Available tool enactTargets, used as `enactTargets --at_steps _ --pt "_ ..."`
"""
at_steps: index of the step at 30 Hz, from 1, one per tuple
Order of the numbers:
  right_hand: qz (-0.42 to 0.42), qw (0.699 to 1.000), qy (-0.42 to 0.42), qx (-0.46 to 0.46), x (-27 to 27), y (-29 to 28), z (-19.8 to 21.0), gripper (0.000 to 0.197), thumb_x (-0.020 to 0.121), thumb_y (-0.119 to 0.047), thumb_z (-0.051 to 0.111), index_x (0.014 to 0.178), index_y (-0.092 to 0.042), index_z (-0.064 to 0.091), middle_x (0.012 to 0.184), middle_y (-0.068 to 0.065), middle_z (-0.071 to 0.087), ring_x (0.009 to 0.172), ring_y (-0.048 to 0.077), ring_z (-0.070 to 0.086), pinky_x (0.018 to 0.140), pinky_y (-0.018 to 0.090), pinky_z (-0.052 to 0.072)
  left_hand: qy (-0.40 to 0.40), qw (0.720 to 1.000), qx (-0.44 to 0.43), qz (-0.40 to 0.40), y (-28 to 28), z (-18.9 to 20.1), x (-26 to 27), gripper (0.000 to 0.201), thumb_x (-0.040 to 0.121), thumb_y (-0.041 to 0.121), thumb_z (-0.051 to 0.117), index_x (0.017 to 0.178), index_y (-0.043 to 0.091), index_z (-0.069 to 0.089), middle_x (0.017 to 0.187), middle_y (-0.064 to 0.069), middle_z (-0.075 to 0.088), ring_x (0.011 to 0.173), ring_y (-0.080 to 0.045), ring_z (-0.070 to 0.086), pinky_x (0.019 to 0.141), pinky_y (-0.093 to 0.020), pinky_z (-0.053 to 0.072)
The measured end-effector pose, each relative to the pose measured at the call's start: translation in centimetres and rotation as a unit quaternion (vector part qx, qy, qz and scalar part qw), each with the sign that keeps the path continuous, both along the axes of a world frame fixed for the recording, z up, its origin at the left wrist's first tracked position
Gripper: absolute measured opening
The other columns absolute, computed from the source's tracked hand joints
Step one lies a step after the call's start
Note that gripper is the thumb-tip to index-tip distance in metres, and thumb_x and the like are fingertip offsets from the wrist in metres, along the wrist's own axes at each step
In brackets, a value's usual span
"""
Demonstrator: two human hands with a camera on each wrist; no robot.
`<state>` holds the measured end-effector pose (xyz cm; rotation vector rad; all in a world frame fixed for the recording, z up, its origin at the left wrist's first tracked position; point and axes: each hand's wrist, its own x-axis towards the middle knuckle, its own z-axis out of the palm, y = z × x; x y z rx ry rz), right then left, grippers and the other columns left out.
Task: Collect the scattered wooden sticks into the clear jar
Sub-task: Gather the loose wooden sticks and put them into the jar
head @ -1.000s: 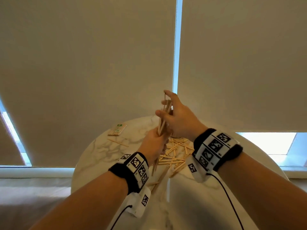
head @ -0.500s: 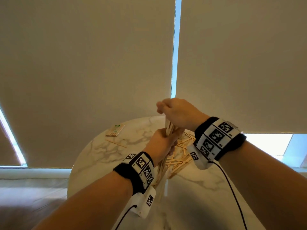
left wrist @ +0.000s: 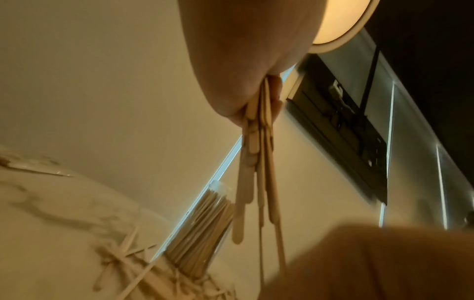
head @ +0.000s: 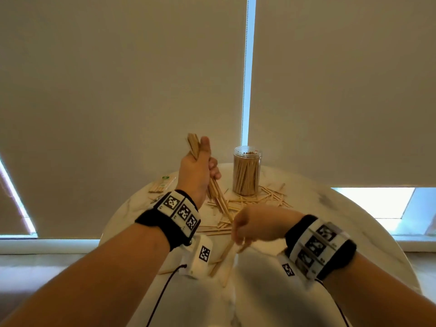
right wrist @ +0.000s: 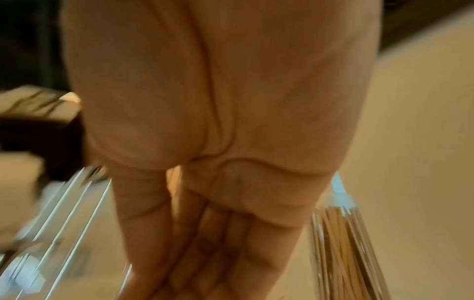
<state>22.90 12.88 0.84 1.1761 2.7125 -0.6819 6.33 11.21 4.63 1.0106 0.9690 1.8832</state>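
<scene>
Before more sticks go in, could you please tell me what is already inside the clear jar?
The clear jar is packed with upright wooden sticks, reaching close to its open rim. Whether anything lies beneath them at the bottom cannot be seen; the sticks cover it.

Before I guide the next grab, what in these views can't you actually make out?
- Right hand: head view shows only its back; the right wrist view is motion-blurred, so its grip is unclear.
- Clear plastic jar: how much room is left is hidden by packed sticks.
- Bundle of flat wooden sticks in the left hand: count unreadable, they overlap.
- Small packet with green label: too small to read.
</scene>
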Motion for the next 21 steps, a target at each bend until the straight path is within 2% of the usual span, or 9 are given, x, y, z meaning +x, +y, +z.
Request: enactTargets --at_steps 1,3,5,8,12,14,17,19,21 --pt "0.024 0.998 -0.048 0.025 -0.5 -0.6 -0.5 0.023 0.098 -0.028 0.052 0.105 -0.028 0.074 0.102 -0.009 0.073 0.094 0.009 0.066 0.095 0.037 0.053 -0.017 1.0 0.008 0.002 0.0 0.7 0.0 0.038 0.095 0.052 0.058 0.082 0.019 0.045 0.058 0.006 0.039 0.048 -0.008 0.037 0.05 -0.025 0.042" --pt "0.068 0.989 -0.102 0.089 -1.6 -1.7 -0.8 0.031 0.102 -0.025 0.045 0.122 -0.027 0.068 0.119 -0.005 0.068 0.11 0.018 0.061 0.101 0.04 0.049 -0.046 0.999 0.019 -0.003 0.0 1.7 0.4 0.038 0.094 0.051 0.059 0.084 0.018 0.045 0.058 0.006 0.039 0.048 -0.008 0.037 0.05 -0.024 0.041" --pt "0.077 0.982 -0.069 0.157 -2.5 -2.2 -0.1 0.035 0.105 -0.02 0.039 0.135 -0.02 0.057 0.127 0.002 0.062 0.116 0.024 0.059 0.1 0.04 0.05 -0.065 0.997 0.016 -0.033 -0.2 1.7 1.5 0.036 0.094 0.049 0.062 0.084 0.018 0.046 0.058 0.006 0.039 0.048 -0.008 0.037 0.05 -0.024 0.041" --pt "0.088 0.965 -0.02 0.246 -3.1 -1.9 0.9 0.028 0.106 -0.022 0.038 0.127 -0.011 0.054 0.116 0.009 0.065 0.101 0.027 0.063 0.088 0.039 0.054 -0.042 0.997 0.001 -0.063 -0.5 0.6 3.2 0.036 0.095 0.046 0.063 0.08 0.018 0.046 0.058 0.005 0.038 0.047 -0.009 0.037 0.048 -0.024 0.041" --pt "0.139 0.94 -0.127 0.283 -3.5 -1.2 -0.2 0.035 0.106 -0.023 0.038 0.136 -0.013 0.053 0.133 0.004 0.055 0.117 0.023 0.055 0.094 0.036 0.048 -0.02 0.997 0.014 -0.08 -0.8 0.8 3.4 0.038 0.096 0.046 0.061 0.073 0.02 0.044 0.059 0.004 0.036 0.049 -0.01 0.035 0.05 -0.024 0.039" --pt "0.136 0.938 -0.109 0.299 -3.5 -0.8 -0.4 0.032 0.106 -0.024 0.038 0.128 -0.011 0.059 0.125 0.004 0.059 0.112 0.023 0.059 0.092 0.036 0.051 -0.024 0.995 0.01 -0.094 -1.0 0.7 3.8 0.039 0.096 0.046 0.061 0.072 0.02 0.045 0.059 0.004 0.036 0.049 -0.01 0.036 0.05 -0.024 0.04" --pt "0.124 0.94 -0.082 0.308 -3.5 -0.7 -0.3 0.031 0.105 -0.024 0.04 0.116 -0.007 0.064 0.11 0.009 0.067 0.101 0.026 0.063 0.088 0.036 0.052 0.021 0.995 -0.006 -0.092 -1.3 0.1 4.7 0.042 0.096 0.049 0.059 0.068 0.021 0.044 0.057 0.004 0.036 0.048 -0.01 0.036 0.048 -0.024 0.041" --pt "0.087 0.956 -0.086 0.268 -3.1 -0.6 -0.7 0.029 0.104 -0.025 0.044 0.115 -0.009 0.065 0.108 0.01 0.068 0.098 0.029 0.064 0.085 0.038 0.053 0.033 0.995 -0.013 -0.096 -1.4 0.0 4.3 0.044 0.096 0.049 0.059 0.066 0.023 0.041 0.056 0.005 0.033 0.047 -0.01 0.032 0.046 -0.024 0.037" --pt "0.041 0.971 -0.076 0.223 -2.0 0.2 -0.3 0.026 0.101 -0.021 0.044 0.105 -0.012 0.069 0.101 0.006 0.07 0.092 0.026 0.066 0.081 0.036 0.055 0.042 0.993 -0.032 -0.105 -1.5 -0.3 3.0 0.043 0.096 0.047 0.06 0.066 0.023 0.042 0.056 0.005 0.031 0.047 -0.011 0.028 0.045 -0.024 0.031"
